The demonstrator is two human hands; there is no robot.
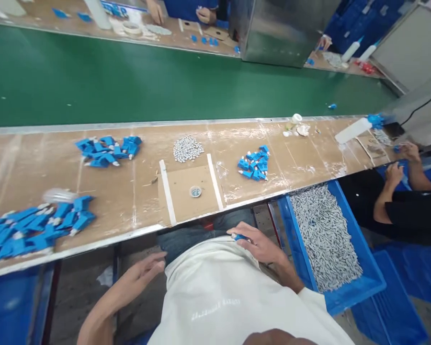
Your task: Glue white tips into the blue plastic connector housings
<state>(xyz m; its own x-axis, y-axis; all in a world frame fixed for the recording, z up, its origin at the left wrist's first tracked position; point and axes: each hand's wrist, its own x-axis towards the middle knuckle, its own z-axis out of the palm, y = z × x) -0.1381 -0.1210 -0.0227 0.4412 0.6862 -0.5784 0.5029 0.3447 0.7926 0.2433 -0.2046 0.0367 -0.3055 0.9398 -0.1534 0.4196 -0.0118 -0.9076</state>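
My right hand (258, 243) is closed around a small blue plastic part (240, 236) with a pale tip, in front of my waist. My left hand (143, 272) hangs below the table edge by my hip, fingers stretched and nothing visible in it. Before me on the table (147, 191) is a cardboard piece (183, 184) between white tape strips, with a small round metal-looking cup (195, 191) on it. Beyond it lies a pile of small grey-white pieces (187, 148). Similar blue parts lie in piles right (255, 164), far left (107, 151) and near left (39, 227).
A blue crate (371, 282) of grey pieces stands at my right, below table height. Past the table runs a green conveyor belt (165, 86). A white bottle (354, 130) lies near a co-worker's hands (395, 172). Other people's hands (206, 15) show across the belt.
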